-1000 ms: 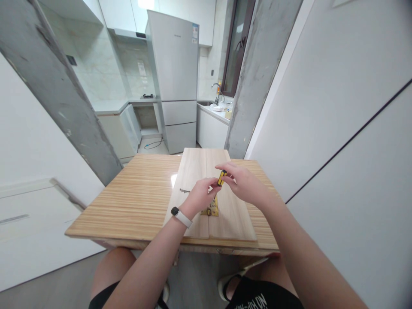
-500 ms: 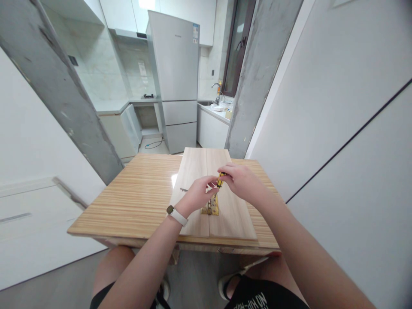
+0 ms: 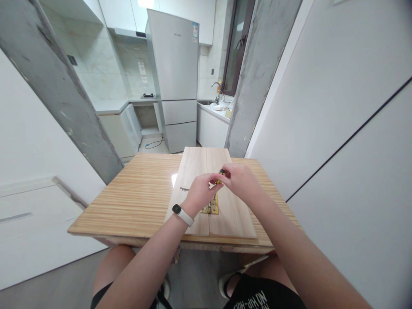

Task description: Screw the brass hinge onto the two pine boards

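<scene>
Loose screws [image 3: 184, 189] lie on the left board [image 3: 189, 180], which rests on the tabletop [image 3: 135, 201]. The left hand [image 3: 201, 194] steadies the shaft, fingers pinched. The right hand [image 3: 240, 182] pinches the yellow screwdriver [image 3: 220, 176] over the brass hinge [image 3: 210, 207]. Best to hold it upright and press firmly so the tip doesn't slip.

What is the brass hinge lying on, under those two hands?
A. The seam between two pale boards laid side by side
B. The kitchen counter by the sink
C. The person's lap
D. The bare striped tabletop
A. The brass hinge sits across the seam where the two pale boards meet on the table, just below the left hand and right hand, which meet over a small yellow and black tool.
</scene>
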{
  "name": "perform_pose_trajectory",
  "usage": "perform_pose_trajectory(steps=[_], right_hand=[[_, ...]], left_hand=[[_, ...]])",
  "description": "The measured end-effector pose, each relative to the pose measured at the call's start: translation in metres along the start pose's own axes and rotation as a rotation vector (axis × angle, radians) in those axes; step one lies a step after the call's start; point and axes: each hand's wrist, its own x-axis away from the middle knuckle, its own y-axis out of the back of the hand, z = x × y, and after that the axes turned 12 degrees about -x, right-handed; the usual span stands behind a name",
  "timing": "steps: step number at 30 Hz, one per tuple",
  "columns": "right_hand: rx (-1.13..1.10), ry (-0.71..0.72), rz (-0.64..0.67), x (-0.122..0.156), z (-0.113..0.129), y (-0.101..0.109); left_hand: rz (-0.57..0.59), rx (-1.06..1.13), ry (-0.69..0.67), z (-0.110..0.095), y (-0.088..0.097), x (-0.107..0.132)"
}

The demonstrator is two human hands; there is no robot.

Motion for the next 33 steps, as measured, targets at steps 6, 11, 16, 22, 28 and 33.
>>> perform_pose_trajectory(steps=[6, 11, 16, 22, 28, 33], right_hand=[[-0.002, 0.024, 0.014, 0.002, 0.004, 0.006], [-0.156, 0.159, 0.177, 0.005, 0.006, 0.013], [-0.183, 0.144, 0.192, 0.004, 0.005, 0.011], [-0.163, 0.128, 0.153, 0.003, 0.004, 0.011], [-0.083, 0.050, 0.077, 0.003, 0.000, 0.009], [0.007, 0.023, 0.046, 0.004, 0.000, 0.007]], left_hand=[[0.051, 0.028, -0.043, 0.003, 0.003, -0.002], [0.099, -0.007, -0.072, 0.007, 0.003, -0.002], [0.157, -0.004, -0.089, 0.007, 0.004, -0.004], [0.156, 0.037, -0.087, 0.003, 0.011, -0.003], [0.052, 0.051, -0.025, 0.002, 0.007, 0.003], [-0.009, 0.038, -0.008, 0.002, -0.001, 0.003]])
